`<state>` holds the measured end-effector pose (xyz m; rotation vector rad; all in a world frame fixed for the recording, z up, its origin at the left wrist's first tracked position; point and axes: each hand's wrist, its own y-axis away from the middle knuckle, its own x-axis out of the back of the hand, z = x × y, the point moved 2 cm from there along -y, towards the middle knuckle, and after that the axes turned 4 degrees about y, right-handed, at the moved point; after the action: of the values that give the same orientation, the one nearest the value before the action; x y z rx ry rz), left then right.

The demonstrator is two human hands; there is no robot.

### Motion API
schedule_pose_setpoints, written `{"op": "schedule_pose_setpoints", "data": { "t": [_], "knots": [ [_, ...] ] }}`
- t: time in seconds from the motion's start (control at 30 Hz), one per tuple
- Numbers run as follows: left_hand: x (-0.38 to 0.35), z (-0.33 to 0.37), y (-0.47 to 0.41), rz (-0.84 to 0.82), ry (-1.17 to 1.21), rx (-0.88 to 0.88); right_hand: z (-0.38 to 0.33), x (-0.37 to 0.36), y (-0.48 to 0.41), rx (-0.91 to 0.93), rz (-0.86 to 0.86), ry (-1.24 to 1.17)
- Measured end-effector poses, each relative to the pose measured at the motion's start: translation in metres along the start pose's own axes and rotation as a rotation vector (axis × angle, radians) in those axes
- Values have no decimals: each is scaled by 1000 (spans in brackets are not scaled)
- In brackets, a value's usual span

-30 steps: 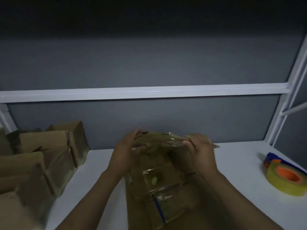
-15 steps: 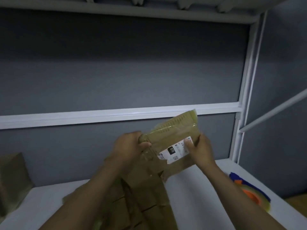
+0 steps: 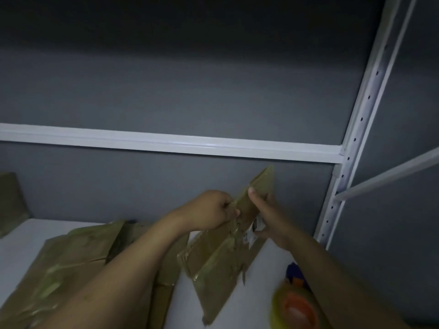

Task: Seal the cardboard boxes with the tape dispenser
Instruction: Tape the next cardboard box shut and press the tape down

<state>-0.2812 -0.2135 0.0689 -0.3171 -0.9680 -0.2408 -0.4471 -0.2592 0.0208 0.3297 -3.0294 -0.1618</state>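
- Head view, nearest part: the tape dispenser point(image 3: 294, 305) is seen low at the right on the white table point(image 3: 237, 305), just beside the right forearm. It is blurred; only a yellow roll with an orange core and a blue part are made out. It is held by no hand.
- To the left, a pile of flattened cardboard point(image 3: 78, 257) is spread on the table, under the left forearm.
- Between the arms, one flattened cardboard box point(image 3: 221, 257) is held raised and tilted. Whether its lower end touches the table cannot be told. Old tape strips and a white label point(image 3: 254, 231) are seen on its face.
- The left hand point(image 3: 213, 210) is closed with curled fingers on the left edge of the box, near the top. The thumb of the right hand point(image 3: 266, 217) is laid straight along the front face and its fingers are passed behind, so the right edge is clamped.
- The step is judged to be the opening of this box into shape, before any tape is applied. It is done well if the two edges are pushed toward each other until the sleeve opens square, the flaps are folded so that the seam meets, and the box is set down near the dispenser. Loose old tape is better pressed flat, otherwise it may catch.
- Farther away, a second cardboard box point(image 3: 9, 200) stands at the far left by the grey wall, below a white shelf rail point(image 3: 166, 143) and a perforated upright post point(image 3: 356, 138).
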Motion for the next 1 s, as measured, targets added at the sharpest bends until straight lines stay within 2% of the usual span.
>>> {"op": "schedule_pose_setpoints", "data": {
  "t": [0.13,0.33,0.47,0.6,0.7,0.83,0.9,1.0],
  "knots": [
    [-35,2,-4,18,107,123,19,7,-1,-67,-41,-13],
    [-54,-11,-4,-30,463,322,25,17,-2,-98,-8,78],
    [-53,-20,-6,-59,373,427,23,21,1,-74,-10,266],
    [-52,-36,-11,45,233,485,29,9,1,-17,-41,347],
    [-36,-52,-12,188,216,573,25,13,-7,188,96,620],
    [-15,-92,-10,413,370,662,11,24,-9,310,78,605],
    [-19,-107,-11,419,356,623,13,26,-11,337,24,708],
    [-33,-122,-10,368,272,499,30,29,-15,227,5,881]
  ]
}}
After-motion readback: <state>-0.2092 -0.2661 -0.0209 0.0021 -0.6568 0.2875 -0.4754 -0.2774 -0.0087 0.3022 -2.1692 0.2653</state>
